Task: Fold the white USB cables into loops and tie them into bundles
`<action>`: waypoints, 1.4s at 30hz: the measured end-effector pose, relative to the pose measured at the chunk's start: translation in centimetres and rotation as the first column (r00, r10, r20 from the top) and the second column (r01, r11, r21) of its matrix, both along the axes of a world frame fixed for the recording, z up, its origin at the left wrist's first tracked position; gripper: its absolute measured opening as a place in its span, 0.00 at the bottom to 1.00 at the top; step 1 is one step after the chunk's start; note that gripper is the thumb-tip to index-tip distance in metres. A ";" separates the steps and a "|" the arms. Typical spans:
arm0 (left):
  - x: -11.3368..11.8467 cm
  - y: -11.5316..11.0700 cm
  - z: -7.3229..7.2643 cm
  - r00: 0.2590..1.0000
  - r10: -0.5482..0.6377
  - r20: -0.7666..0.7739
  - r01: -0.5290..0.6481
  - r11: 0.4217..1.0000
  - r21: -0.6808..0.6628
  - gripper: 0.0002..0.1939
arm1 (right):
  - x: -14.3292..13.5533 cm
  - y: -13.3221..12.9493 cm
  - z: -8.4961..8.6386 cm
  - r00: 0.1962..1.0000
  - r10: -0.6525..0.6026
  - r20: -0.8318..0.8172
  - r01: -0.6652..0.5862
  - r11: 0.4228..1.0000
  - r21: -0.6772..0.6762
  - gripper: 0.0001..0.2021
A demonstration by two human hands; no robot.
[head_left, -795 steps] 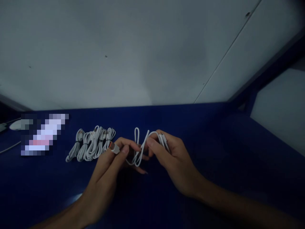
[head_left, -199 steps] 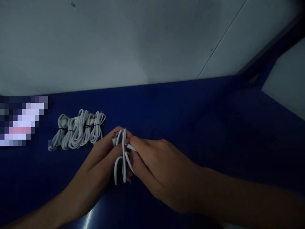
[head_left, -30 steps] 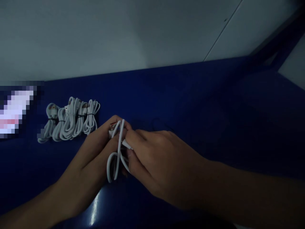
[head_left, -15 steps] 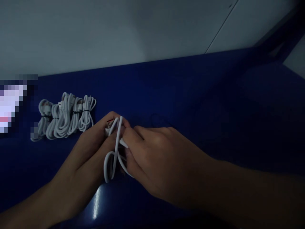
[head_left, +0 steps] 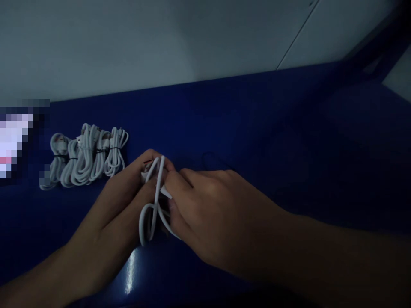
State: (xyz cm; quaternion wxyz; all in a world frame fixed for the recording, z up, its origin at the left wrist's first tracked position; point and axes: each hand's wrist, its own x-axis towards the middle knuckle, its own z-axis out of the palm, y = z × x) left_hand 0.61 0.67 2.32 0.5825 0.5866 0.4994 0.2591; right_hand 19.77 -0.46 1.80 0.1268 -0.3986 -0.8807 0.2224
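Between my two hands is a white cable [head_left: 157, 188], folded into loops, with one connector end visible by the left fingers. My left hand [head_left: 128, 192] is closed around the loops from the left. From the other side my right hand [head_left: 208, 205] pinches the cable near a small white end piece [head_left: 166, 192]. Its fingertips are partly hidden behind the loops and the left fingers. Several coiled white cables [head_left: 85, 158], bound with thin black ties, lie in a row beyond my left hand.
The blue table [head_left: 199, 119] meets a pale wall [head_left: 112, 42] at the back. A thin dark strand [head_left: 208, 155] lies beyond my right hand. At the left edge is a bright, pixelated object [head_left: 13, 141]. A dark blue frame piece [head_left: 379, 55] stands at the far right.
Both hands keep almost the same hold on the cable. The view has shifted very slightly, so the bundles and the table edge appear a little further left and up.
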 end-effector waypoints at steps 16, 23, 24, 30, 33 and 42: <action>0.0 0.0 0.2 1.000 -0.012 -0.012 0.012 1.000 0.009 0.14 | 0.0 0.2 0.0 1.000 -0.006 -0.008 0.006 1.000 -0.025 0.23; 0.2 0.0 0.3 1.000 -0.015 -0.009 0.015 1.000 -0.010 0.16 | -0.1 0.1 0.0 1.000 -0.002 0.010 0.003 1.000 -0.021 0.24; 0.3 0.0 0.3 1.000 -0.016 -0.004 0.016 1.000 -0.011 0.15 | -0.1 0.1 0.0 1.000 -0.003 0.013 0.003 1.000 -0.023 0.24; 0.3 0.1 0.2 1.000 -0.011 -0.004 0.011 1.000 -0.005 0.15 | -0.2 0.2 0.1 1.000 0.001 0.018 0.000 0.999 -0.035 0.24; 0.1 0.0 0.2 1.000 -0.014 -0.009 0.014 1.000 0.006 0.15 | -0.1 0.2 0.1 1.000 -0.001 0.017 0.002 0.999 -0.045 0.24; 0.1 0.1 0.0 1.000 -0.009 -0.014 0.010 1.000 0.011 0.16 | -0.1 0.1 0.1 1.000 -0.011 0.014 0.011 0.999 -0.040 0.20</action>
